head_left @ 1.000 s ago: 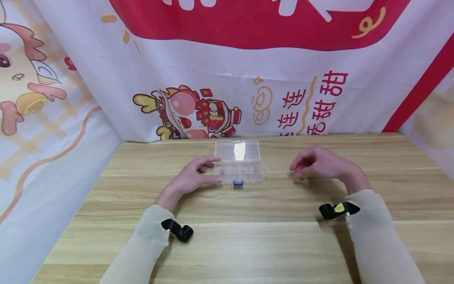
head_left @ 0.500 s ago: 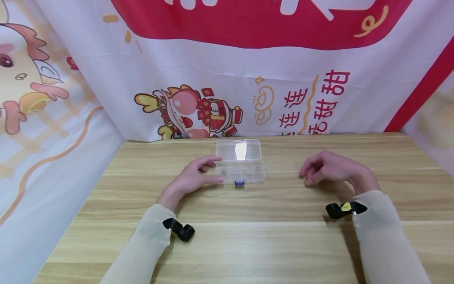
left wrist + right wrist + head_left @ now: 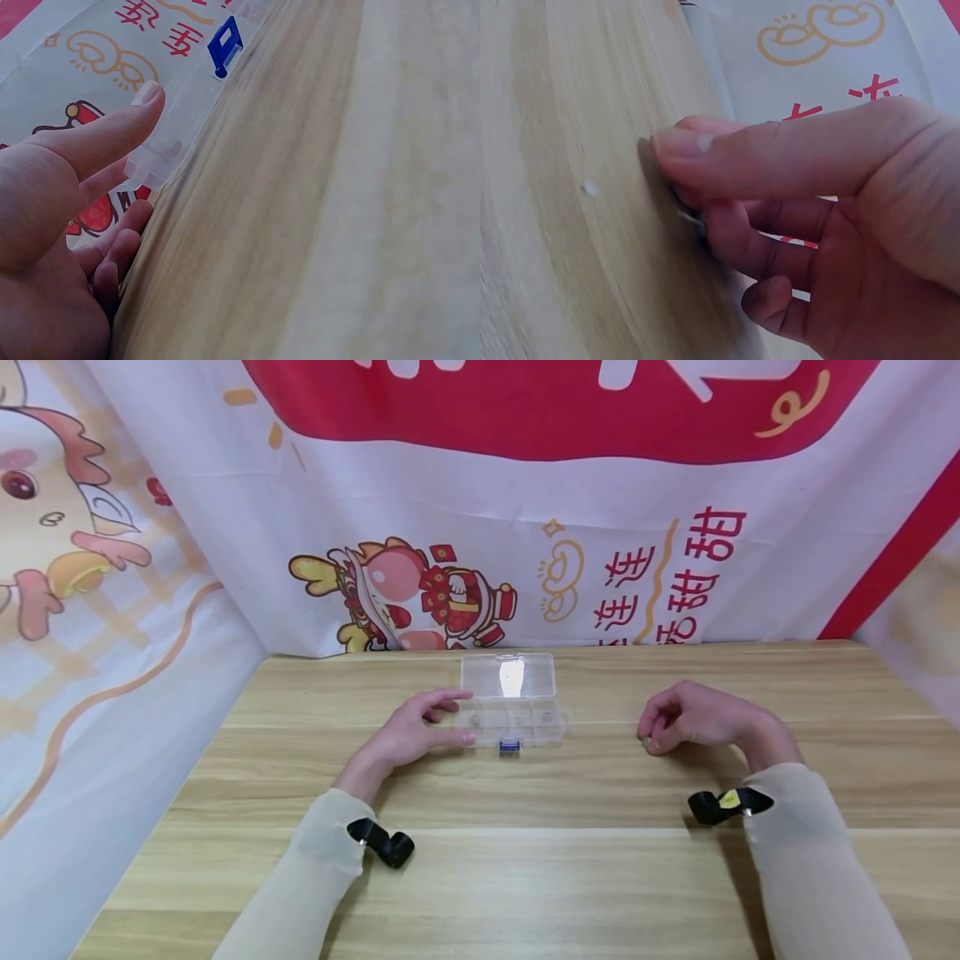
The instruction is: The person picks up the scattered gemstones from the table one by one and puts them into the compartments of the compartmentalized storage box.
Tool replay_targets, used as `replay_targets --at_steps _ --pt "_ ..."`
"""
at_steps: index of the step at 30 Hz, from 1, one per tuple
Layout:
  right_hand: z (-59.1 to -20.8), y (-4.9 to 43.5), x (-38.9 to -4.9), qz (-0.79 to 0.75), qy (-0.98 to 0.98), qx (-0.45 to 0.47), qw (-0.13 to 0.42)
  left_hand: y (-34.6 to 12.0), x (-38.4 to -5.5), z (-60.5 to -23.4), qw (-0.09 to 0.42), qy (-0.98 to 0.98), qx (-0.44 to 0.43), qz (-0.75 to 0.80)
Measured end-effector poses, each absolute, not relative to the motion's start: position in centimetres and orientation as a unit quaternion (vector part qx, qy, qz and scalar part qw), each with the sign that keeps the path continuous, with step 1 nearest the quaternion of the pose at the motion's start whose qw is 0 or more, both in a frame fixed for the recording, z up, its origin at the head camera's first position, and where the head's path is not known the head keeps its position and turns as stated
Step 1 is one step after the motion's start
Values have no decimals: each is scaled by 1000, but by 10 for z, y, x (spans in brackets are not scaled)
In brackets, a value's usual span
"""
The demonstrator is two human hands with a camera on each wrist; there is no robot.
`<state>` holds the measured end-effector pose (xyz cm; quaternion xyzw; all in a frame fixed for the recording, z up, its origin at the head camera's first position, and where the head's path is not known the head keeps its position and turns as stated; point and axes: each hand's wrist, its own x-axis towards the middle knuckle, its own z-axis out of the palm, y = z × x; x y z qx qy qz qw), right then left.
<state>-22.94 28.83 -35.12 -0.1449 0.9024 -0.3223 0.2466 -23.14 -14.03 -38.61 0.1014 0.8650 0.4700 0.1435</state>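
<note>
A clear plastic compartment box (image 3: pixel 517 733) lies near the table's back, its lid (image 3: pixel 480 675) folded back toward the cloth. A blue latch (image 3: pixel 509 746) sits at its front edge. Faint small things show in some compartments; their kind is unclear. My left hand (image 3: pixel 408 727) holds the box's left end, thumb at the front and index finger at the back. To the right of the box, my right hand (image 3: pixel 693 718) is low over the table. Its thumb and index finger pinch a small dark thing (image 3: pixel 643 741), mostly hidden by the fingertips.
The wooden table (image 3: pixel 525 877) ends at a printed cloth (image 3: pixel 465 485) behind the box, with another cloth side at the left. Black wrist cameras (image 3: pixel 723 804) are worn on both sleeves. A small white speck (image 3: pixel 590 187) shows on the wood in the right wrist view.
My right hand has moved right and slightly down, away from the box, and its fingertips have come together at the table. My left hand and the box stay put; the view shifts a little.
</note>
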Motion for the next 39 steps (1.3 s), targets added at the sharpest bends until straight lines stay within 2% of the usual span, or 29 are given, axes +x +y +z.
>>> replay_targets --at_steps 7,23,39 --pt "-349 274 -230 -313 912 -166 206 -141 -232 -386 142 865 105 470" --pt "-346 259 -229 -372 900 -171 150 -141 -231 -386 144 865 101 470" --pt "-343 252 -229 -387 894 -176 139 -141 -231 -387 141 864 99 472"
